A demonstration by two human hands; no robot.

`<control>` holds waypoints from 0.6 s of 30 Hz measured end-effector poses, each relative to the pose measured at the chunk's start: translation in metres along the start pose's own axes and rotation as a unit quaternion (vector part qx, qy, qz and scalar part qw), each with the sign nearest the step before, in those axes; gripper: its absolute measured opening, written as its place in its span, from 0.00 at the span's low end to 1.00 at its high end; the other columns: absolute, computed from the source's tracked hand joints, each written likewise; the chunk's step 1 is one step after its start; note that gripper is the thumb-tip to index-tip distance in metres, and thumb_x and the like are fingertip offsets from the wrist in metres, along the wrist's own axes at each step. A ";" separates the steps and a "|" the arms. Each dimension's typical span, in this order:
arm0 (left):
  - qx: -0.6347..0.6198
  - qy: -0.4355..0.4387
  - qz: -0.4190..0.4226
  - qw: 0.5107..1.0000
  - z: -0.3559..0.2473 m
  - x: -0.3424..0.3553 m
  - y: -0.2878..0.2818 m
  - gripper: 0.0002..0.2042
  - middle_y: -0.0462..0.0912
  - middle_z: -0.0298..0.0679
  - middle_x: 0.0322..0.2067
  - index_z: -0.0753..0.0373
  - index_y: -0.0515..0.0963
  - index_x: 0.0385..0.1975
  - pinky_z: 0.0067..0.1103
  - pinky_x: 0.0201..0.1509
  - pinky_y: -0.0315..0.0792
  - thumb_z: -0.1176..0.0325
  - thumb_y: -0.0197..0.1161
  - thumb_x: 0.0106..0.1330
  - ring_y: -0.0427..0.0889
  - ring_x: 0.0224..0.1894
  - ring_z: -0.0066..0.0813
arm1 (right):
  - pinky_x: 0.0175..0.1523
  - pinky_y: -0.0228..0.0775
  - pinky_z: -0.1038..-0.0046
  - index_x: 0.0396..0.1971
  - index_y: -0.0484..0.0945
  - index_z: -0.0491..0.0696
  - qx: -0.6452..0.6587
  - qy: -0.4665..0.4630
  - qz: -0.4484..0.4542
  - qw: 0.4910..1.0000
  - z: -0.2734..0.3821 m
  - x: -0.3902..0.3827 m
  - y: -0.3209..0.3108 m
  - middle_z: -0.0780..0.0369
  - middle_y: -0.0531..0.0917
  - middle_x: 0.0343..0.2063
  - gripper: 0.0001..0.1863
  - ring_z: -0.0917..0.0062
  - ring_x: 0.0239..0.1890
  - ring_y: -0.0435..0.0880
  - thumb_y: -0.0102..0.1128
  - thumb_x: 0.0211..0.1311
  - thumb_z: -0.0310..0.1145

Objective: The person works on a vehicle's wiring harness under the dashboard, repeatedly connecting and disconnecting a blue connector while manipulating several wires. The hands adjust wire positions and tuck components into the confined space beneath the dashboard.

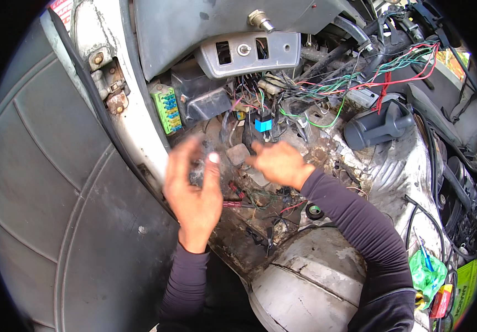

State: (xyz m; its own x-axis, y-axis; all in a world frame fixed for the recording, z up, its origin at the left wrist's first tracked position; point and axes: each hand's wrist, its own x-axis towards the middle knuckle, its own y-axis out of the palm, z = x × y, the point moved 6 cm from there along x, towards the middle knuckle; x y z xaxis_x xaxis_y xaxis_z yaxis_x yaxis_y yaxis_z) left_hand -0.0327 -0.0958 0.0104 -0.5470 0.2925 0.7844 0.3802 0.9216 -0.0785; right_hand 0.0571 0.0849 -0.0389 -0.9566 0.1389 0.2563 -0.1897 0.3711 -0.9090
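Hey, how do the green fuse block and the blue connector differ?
The green fuse block is a long strip; the blue connector is shorter and more compact. The green fuse block carries small coloured fuses; the blue connector has wires just above it. Both appear below the grey dashboard.

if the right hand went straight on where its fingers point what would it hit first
The right hand would probably meet the small square pad first, though depth is unclear.

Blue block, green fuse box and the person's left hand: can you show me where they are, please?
Blue block (263, 124): head view, on its front face.
Green fuse box (166, 109): head view, on the middle of its fuse rows.
Left hand (196, 200): head view, on the middle of the hand.
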 end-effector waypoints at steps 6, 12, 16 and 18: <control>-0.132 -0.089 0.173 0.972 0.028 -0.010 0.052 0.13 0.85 0.43 0.43 0.66 0.82 0.52 0.25 0.45 0.79 0.75 0.65 0.68 0.85 0.41 0.30 | 0.40 0.83 0.58 0.38 0.87 0.44 -0.036 -0.006 0.155 0.987 0.028 -0.020 0.029 0.48 0.82 0.53 0.11 0.57 0.39 0.90 0.61 0.59 0.31; -0.001 -0.074 0.112 0.991 0.044 0.025 0.107 0.21 0.87 0.50 0.44 0.69 0.81 0.50 0.30 0.46 0.79 0.61 0.72 0.63 0.87 0.43 0.38 | 0.55 0.79 0.55 0.50 0.81 0.36 0.096 0.025 0.293 0.951 0.004 -0.038 0.035 0.44 0.78 0.57 0.22 0.50 0.51 0.85 0.65 0.58 0.34; 0.002 -0.096 0.145 0.985 0.048 0.044 0.142 0.23 0.89 0.48 0.36 0.71 0.82 0.50 0.28 0.44 0.80 0.60 0.75 0.61 0.88 0.35 0.33 | 0.63 0.73 0.59 0.49 0.82 0.37 0.230 0.096 0.227 0.942 -0.024 -0.033 0.036 0.45 0.79 0.57 0.23 0.52 0.59 0.80 0.64 0.63 0.40; 0.003 -0.088 0.135 0.987 0.043 0.048 0.140 0.23 0.89 0.48 0.34 0.72 0.82 0.49 0.28 0.44 0.80 0.60 0.75 0.62 0.88 0.36 0.32 | 0.65 0.71 0.59 0.53 0.81 0.40 0.309 0.127 0.191 0.923 -0.034 -0.029 0.037 0.46 0.79 0.56 0.26 0.53 0.62 0.78 0.66 0.65 0.47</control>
State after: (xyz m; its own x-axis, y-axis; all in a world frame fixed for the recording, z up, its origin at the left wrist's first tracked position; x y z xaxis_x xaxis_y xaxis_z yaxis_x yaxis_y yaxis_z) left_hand -0.0384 0.0579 0.0109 -0.5471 0.5670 0.6158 0.5262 0.8051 -0.2738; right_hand 0.0858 0.1261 -0.0690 -0.9117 0.3918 -0.1241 -0.0153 -0.3340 -0.9424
